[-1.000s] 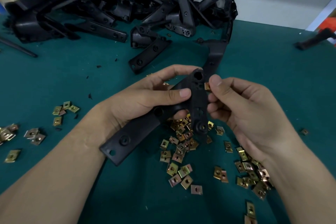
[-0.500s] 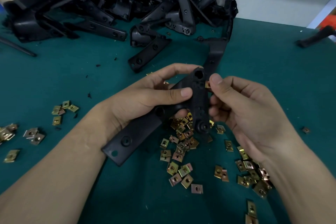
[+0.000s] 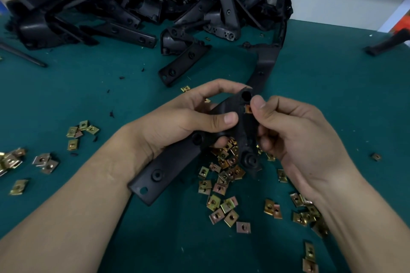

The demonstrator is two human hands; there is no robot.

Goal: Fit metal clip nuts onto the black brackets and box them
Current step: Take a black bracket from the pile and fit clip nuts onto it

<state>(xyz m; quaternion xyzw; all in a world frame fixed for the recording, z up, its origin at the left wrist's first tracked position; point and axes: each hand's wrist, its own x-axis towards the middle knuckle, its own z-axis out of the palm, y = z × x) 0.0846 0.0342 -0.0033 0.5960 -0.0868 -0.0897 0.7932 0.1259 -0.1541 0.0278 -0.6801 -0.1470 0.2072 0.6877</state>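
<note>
A black angled bracket is held above the green table. My left hand grips it at its bend, thumb across the front. My right hand pinches a brass-coloured clip nut against the bracket's upper arm, just below its round end hole; the thumb covers most of the nut. Loose clip nuts lie scattered on the table under and around both hands. No box is in view.
A pile of black brackets fills the back of the green table. One long bracket reaches from the pile toward my hands. Smaller groups of clip nuts lie at the left. A black bar lies at the far right edge.
The clip nut under my right thumb has slid a little further onto the bracket's arm. Both hands and the bracket stay almost where they were.
</note>
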